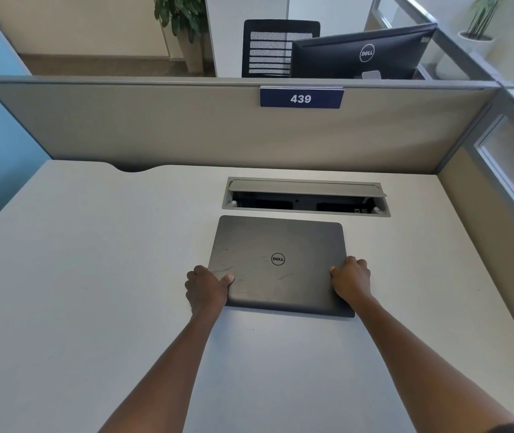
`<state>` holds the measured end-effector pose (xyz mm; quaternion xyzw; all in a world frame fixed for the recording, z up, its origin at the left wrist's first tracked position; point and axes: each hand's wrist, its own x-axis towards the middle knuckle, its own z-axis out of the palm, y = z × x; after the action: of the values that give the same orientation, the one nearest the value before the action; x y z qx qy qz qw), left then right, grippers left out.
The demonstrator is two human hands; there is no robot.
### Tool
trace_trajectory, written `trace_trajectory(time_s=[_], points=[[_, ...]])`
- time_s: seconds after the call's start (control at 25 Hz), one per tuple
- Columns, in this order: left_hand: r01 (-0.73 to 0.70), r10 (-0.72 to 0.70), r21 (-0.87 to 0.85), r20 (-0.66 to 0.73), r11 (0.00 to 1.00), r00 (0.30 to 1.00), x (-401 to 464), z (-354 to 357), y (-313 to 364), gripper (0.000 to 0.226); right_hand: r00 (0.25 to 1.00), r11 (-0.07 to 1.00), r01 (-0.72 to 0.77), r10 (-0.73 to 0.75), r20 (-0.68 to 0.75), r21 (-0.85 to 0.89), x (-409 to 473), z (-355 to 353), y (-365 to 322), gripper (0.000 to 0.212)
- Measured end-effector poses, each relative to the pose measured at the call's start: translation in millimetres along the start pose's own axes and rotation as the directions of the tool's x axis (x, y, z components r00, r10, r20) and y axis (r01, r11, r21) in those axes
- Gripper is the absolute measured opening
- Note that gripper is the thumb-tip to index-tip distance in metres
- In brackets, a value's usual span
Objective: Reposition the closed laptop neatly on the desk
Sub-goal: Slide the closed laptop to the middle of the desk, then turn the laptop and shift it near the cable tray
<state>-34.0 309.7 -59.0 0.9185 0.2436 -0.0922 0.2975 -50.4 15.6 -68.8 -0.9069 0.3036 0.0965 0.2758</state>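
Left hand (pixel 207 287) and right hand (pixel 350 278) each clamped on closed laptop (pixel 279 264) side edges

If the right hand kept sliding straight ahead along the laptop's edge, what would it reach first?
Probably the open cable tray set in the desk, just past the laptop; the right hand grips its side edge.

A pale grey desk (pixel 93 276) fills the lower frame. 1 closed dark laptop (pixel 277 264) lies flat on it, right of centre, just below an open cable tray (pixel 305 198) recessed in the desktop.
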Motion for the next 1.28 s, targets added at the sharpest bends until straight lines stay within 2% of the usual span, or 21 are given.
trace_trajectory(time_s=[0.28,0.4,0.48,0.56,0.64,0.72,0.84,0.96,1.16,1.28], points=[[0.012,-0.012,-0.027,0.010,1.000,1.000,-3.0,-3.5,-0.6,0.065,0.998,0.999,0.020,-0.018,0.057,-0.029,1.9,-8.0,2.5,0.048],[-0.065,0.060,-0.027,-0.149,0.998,0.987,-23.4,1.4,5.6,0.065,0.999,1.000,0.025,-0.024,0.035,-0.019,0.0,-7.6,1.7,0.047],[-0.116,0.083,-0.144,-0.220,0.983,0.972,-43.9,8.9,14.4,0.064,0.998,0.998,0.064,-0.065,-0.026,-0.026,-1.6,-7.8,-1.0,0.048],[-0.056,-0.016,-0.326,-0.216,0.944,0.976,-63.8,16.6,22.0,0.062,0.985,0.990,0.137,-0.140,-0.098,-0.040,-1.8,-8.0,-5.9,0.049],[0.142,-0.229,-0.535,-0.099,0.833,0.968,-80.8,20.5,28.7,0.062,0.966,0.972,0.225,-0.231,-0.115,-0.060,0.3,-8.5,-14.3,0.050],[0.361,-0.402,-0.656,0.095,0.663,0.911,-93.6,22.4,34.6,0.060,0.945,0.948,0.308,-0.315,-0.084,-0.082,5.1,-9.4,-25.6,0.052],[0.554,-0.489,-0.684,0.318,0.476,0.812,-100.7,28.3,39.8,0.051,0.917,0.914,0.393,-0.398,-0.036,-0.097,16.1,-11.0,-45.9,0.055],[0.614,-0.438,-0.706,0.456,0.352,0.775,-101.7,35.0,39.8,0.040,0.891,0.882,0.451,-0.454,0.016,-0.139,29.8,-8.6,-63.8,0.056],[0.556,-0.442,-0.787,0.412,0.269,0.797,-100.2,41.1,43.2,0.031,0.860,0.837,0.510,-0.494,0.126,-0.200,50.4,-3.5,-83.6,0.061],[0.573,-0.452,-0.788,0.437,0.223,0.778,-97.6,48.0,43.6,0.025,0.843,0.813,0.537,-0.510,0.170,-0.223,61.6,-1.2,-93.3,0.062]])
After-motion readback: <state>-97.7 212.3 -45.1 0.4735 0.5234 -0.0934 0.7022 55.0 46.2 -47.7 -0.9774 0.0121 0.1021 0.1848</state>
